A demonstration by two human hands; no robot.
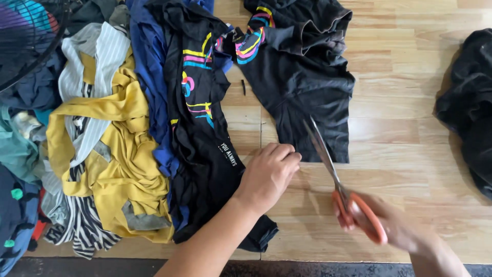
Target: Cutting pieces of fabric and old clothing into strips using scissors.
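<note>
A black piece of cloth [302, 87] with bright coloured stripes at its top lies flat on the wooden floor [410, 154]. My left hand [269, 174] presses down on its lower left corner, fingers curled. My right hand [394, 225] grips a pair of scissors [333, 174] by their orange handles. The metal blades point up and away, and their tips lie over the lower edge of the black cloth.
A heap of clothes fills the left side: a black printed garment [205, 133], blue fabric [151, 77], yellow cloth [123, 169] and striped pieces [82, 231]. A fan grille [25, 41] shows at top left. Another dark garment [469, 107] lies at the right edge.
</note>
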